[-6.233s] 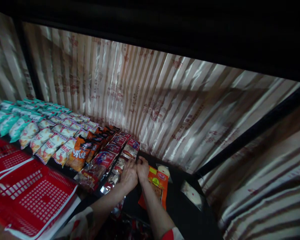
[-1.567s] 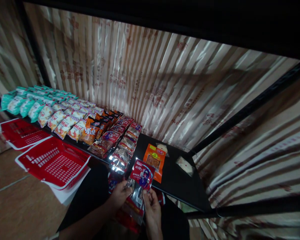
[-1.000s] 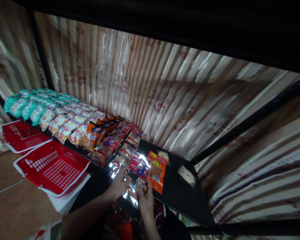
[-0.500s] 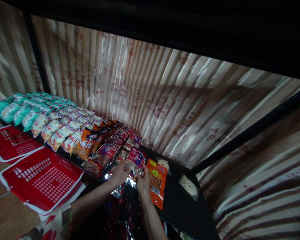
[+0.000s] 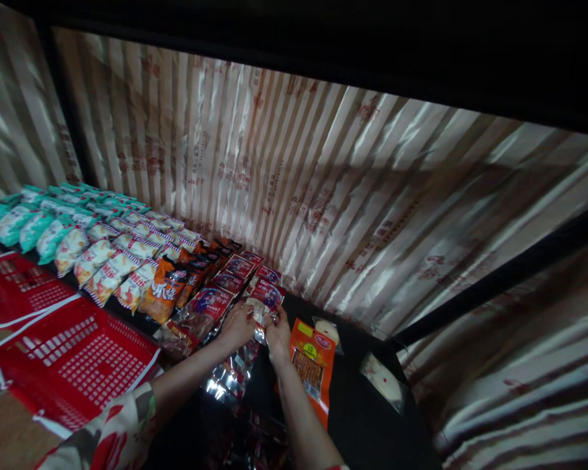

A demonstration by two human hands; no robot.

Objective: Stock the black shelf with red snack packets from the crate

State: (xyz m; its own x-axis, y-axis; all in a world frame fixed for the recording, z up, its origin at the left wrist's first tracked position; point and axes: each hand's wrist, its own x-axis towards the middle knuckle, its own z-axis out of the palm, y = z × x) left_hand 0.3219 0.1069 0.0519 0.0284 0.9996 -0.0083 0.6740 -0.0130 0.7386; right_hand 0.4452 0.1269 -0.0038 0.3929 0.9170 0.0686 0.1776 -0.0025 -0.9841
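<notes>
Between my two hands is a red and silver snack packet [image 5: 266, 294] with a purple figure on its front. My left hand [image 5: 239, 324] pinches its left side, and my right hand [image 5: 277, 333] pinches its right side. It lies over the right-hand row of similar packets, close to the back of the black shelf [image 5: 357, 391]. Left of it runs another row of the same red packets [image 5: 210, 303]. An orange packet [image 5: 313, 365] with brown sticks showing through lies just right of my right forearm. Shiny packets [image 5: 230, 375] lie below my hands, partly hidden.
Orange-black bags [image 5: 164, 287], white bags [image 5: 110, 274] and teal bags [image 5: 53, 235] stand in rows at the left. Red baskets [image 5: 83, 359] are at the lower left. Two clear-wrapped white discs [image 5: 385, 382] lie at the right. A dark beam [image 5: 323, 39] crosses overhead.
My hands have carried the red packet from near my lap, up and forward onto the right-hand row at the back. My head view has shifted slightly too.
</notes>
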